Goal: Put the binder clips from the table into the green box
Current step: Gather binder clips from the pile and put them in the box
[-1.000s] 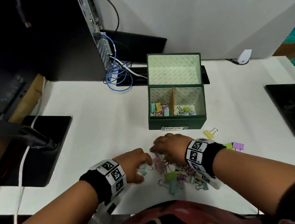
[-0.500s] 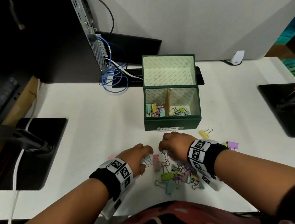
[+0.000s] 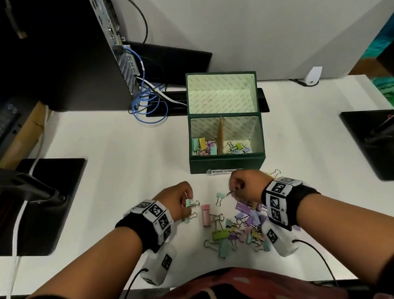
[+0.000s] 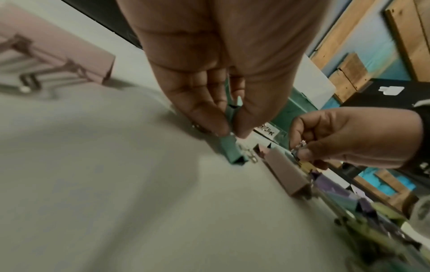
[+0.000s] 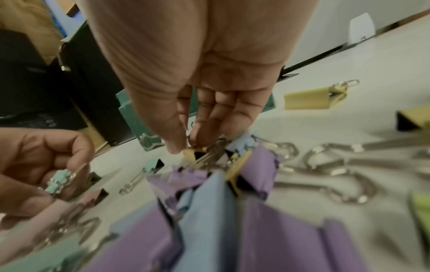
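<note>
The green box (image 3: 227, 164) stands open in mid-table, with pastel clips in both of its compartments. A pile of binder clips (image 3: 240, 228) lies in front of it, near me. My left hand (image 3: 188, 201) is left of the pile and pinches a teal clip (image 4: 229, 117) between thumb and fingers, just above the table. My right hand (image 3: 233, 189) hovers over the pile's far edge, and its thumb and fingers (image 5: 186, 147) pinch a small yellowish clip (image 5: 189, 153) by its wire handles. A pink clip (image 3: 206, 214) and another teal clip (image 3: 220, 195) lie between the hands.
A computer tower (image 3: 113, 42) with blue cables (image 3: 148, 108) stands at the back left. Black stand bases (image 3: 36, 204) (image 3: 383, 141) sit at both sides. A white partition (image 3: 262, 24) closes off the back. A yellow clip (image 5: 307, 100) lies apart, right of the box.
Both hands have come up from the pile and moved slightly toward the box. The left now holds a teal clip clear of the table, and the right pinches a clip's handles.
</note>
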Available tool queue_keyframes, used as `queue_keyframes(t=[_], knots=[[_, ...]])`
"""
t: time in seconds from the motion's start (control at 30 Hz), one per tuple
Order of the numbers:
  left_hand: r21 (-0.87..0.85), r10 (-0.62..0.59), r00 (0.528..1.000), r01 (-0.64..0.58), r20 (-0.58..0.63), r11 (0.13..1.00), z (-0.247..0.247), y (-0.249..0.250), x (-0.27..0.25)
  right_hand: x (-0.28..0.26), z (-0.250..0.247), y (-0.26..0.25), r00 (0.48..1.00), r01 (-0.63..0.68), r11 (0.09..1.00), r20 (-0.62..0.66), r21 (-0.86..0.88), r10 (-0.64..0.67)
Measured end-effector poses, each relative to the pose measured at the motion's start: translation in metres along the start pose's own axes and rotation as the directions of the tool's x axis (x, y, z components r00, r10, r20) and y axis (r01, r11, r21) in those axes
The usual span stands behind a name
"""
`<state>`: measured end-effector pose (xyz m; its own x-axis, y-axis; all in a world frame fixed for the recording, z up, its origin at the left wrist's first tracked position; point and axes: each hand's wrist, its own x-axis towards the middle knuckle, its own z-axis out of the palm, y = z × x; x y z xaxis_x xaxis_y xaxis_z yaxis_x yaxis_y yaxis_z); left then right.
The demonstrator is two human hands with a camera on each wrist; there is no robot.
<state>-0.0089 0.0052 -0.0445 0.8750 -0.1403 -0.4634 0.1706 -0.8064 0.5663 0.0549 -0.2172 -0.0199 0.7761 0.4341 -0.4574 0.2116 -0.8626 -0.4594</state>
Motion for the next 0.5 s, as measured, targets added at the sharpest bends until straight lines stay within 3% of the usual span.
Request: queue_keyframes(t=[0.07, 0.13, 0.2, 0.27, 0.3, 0.37, 0.43, 0.5], knots=[[-0.087, -0.023, 0.999, 0.020, -0.031, 0.996, -0.004, 0.001, 0.001, 0.001, -0.002, 0.003, 0.999, -0.032, 0.997, -0.017, 0.071, 0.033], [-0.303, -0.090, 0.993, 0.064, -0.072, 0.951, -0.009, 0.004, 0.002, 0.002, -0.005, 0.003, 0.996, -0.070, 0.978, -0.046, 0.195, 0.080], [-0.587, -0.186, 0.981, 0.125, -0.045, 0.800, -0.015, 0.009, 0.003, 0.004, -0.007, 0.002, 0.989, -0.089, 0.946, -0.082, 0.312, 0.120], [-0.798, -0.248, 0.966, 0.205, 0.072, 0.567, -0.021, 0.014, 0.001, 0.004, -0.011, -0.001, 0.987, -0.122, 0.893, -0.046, 0.433, 0.157], [-0.848, -0.249, 0.961, 0.231, 0.121, 0.477, -0.024, 0.016, 0.001, 0.003, -0.013, -0.003, 0.987, -0.141, 0.845, 0.002, 0.516, 0.164], [-0.879, -0.234, 0.955, 0.265, 0.183, 0.397, -0.027, 0.018, 0.001, 0.002, -0.015, -0.006, 0.985, -0.164, 0.759, 0.069, 0.631, 0.155], [-0.893, -0.217, 0.955, 0.272, 0.203, 0.358, -0.028, 0.019, 0.002, 0.000, -0.016, -0.010, 0.986, -0.161, 0.742, 0.066, 0.651, 0.156], [-0.922, -0.200, 0.950, 0.288, 0.241, 0.258, -0.026, 0.021, 0.004, -0.001, -0.016, -0.019, 0.988, -0.147, 0.738, 0.064, 0.659, 0.139]])
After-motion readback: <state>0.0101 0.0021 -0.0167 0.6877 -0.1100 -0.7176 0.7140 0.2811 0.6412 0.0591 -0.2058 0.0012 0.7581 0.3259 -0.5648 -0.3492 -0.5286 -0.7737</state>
